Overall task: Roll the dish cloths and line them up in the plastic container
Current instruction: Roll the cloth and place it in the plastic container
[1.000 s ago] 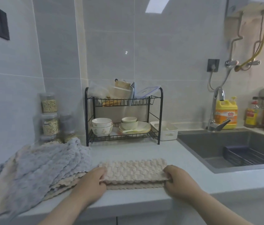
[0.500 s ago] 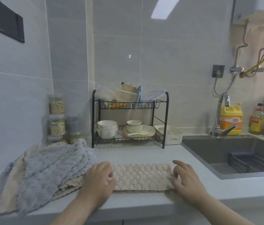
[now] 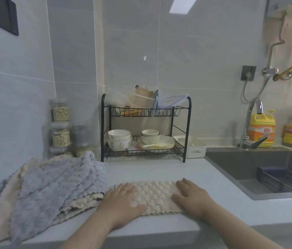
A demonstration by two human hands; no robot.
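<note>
Most of the lower view is pale counter (image 3: 159, 169), and its near edge serves as the work surface. Heaped at its left end is a pile of cloths (image 3: 52, 180), grey over beige, unrolled and loosely stacked. It is probably parked there within easy reach as the supply to work through. At the back stands a dish rack (image 3: 187, 123). Just beside its right leg sits the white plastic container (image 3: 195, 150), well apart from the hands; what it holds I cannot tell from this angle.

Near the front edge lies one beige cloth (image 3: 156, 196), folded into a long band running left to right and touching the pile's corner. The left hand (image 3: 122, 200) and right hand (image 3: 192, 196) lie on its two ends, palms down, fingers straight and gripping nothing. They are most likely flattening the band so it rolls evenly. Rolling looks not yet begun.
</note>
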